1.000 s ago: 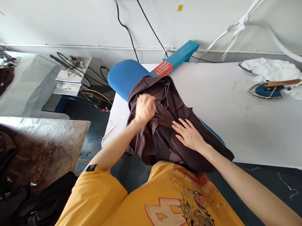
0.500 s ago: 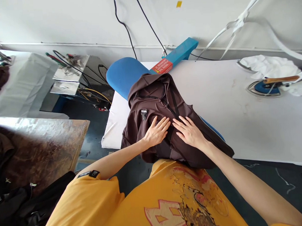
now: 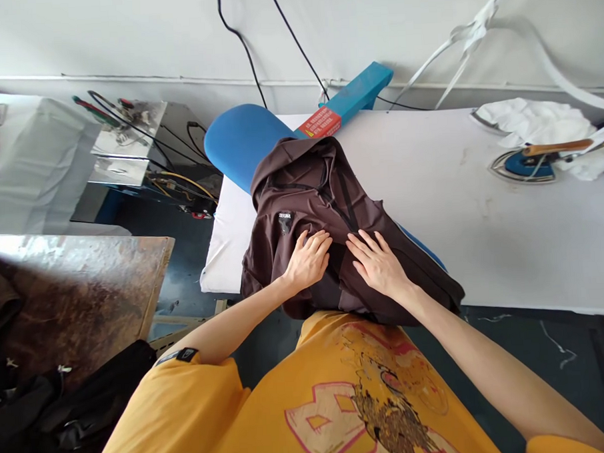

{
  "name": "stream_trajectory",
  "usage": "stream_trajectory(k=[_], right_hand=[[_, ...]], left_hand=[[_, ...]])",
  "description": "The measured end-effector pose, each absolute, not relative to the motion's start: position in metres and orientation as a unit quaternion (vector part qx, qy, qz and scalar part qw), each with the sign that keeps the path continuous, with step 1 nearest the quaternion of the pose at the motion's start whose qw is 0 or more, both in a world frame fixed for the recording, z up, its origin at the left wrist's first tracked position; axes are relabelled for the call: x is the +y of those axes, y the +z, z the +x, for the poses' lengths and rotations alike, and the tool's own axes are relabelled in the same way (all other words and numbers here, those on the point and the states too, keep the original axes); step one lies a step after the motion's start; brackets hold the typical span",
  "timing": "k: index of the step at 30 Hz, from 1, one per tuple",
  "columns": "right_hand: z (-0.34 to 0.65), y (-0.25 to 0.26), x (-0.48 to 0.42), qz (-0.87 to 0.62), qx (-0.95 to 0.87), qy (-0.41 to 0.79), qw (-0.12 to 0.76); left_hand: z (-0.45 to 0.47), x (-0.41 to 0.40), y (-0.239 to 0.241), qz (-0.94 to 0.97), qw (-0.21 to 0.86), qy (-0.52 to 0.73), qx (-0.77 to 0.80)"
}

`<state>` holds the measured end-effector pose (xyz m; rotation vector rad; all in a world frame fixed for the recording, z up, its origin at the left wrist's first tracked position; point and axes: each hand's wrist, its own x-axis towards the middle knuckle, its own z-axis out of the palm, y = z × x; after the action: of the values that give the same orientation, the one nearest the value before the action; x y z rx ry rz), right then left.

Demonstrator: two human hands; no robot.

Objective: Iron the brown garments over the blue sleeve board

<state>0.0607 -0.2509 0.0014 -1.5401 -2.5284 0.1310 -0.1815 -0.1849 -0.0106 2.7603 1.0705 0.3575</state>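
Observation:
A dark brown garment [image 3: 299,170] with a small white label [image 3: 285,216] is draped over a blue padded pressing board [image 3: 251,142]. My left hand [image 3: 308,261] rests on the cloth below the label, its fingers slightly bent and holding nothing I can see. Beside it, my right hand [image 3: 378,263] lies nearly flat on the garment, fingers spread. A narrow strip of dark cloth shows between the two hands. The garment's lower edge hangs over the table's front, close to my body.
An iron [image 3: 524,165] with a wooden handle sits on the white-covered table [image 3: 429,154] at right, near a crumpled white cloth [image 3: 537,119]. A blue metal arm [image 3: 361,90] stands behind the board. At left are a metal machine [image 3: 128,137] and a worn brown table [image 3: 84,289].
My left hand has shifted slightly away from the right one, and its fingers are more bent. The right hand stays in place on the garment. The view has tipped slightly downward.

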Motion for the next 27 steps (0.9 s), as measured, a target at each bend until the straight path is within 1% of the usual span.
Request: stream_trajectory(k=[6,11,13,17,19,21,24,27], right_hand=[[0.057,-0.001,-0.254,-0.529,-0.839,0.064,0.111],[0.057,-0.003,-0.255,-0.532,-0.837,0.066,0.106],[0.056,-0.002,-0.255,-0.534,-0.837,0.064,0.103],[0.054,0.000,-0.254,-0.541,-0.833,0.060,0.097],[0.055,0.000,-0.253,-0.544,-0.831,0.064,0.096],[0.060,0.001,-0.254,-0.537,-0.834,0.077,0.105],[0.076,0.000,-0.262,-0.516,-0.839,0.100,0.143],[0.096,0.000,-0.270,-0.551,-0.808,0.091,0.187]], left_hand=[[-0.178,-0.184,-0.002,0.938,0.071,0.109,0.323],[-0.159,-0.165,0.015,0.944,0.088,0.078,0.308],[-0.144,-0.150,0.020,0.940,0.131,0.086,0.303],[-0.104,-0.122,0.018,0.905,0.290,0.154,0.271],[-0.085,-0.116,0.011,0.892,0.334,0.177,0.249],[-0.073,-0.115,0.002,0.894,0.332,0.187,0.238],[-0.068,-0.119,-0.010,0.912,0.271,0.193,0.240],[-0.071,-0.123,-0.014,0.929,0.218,0.194,0.228]])
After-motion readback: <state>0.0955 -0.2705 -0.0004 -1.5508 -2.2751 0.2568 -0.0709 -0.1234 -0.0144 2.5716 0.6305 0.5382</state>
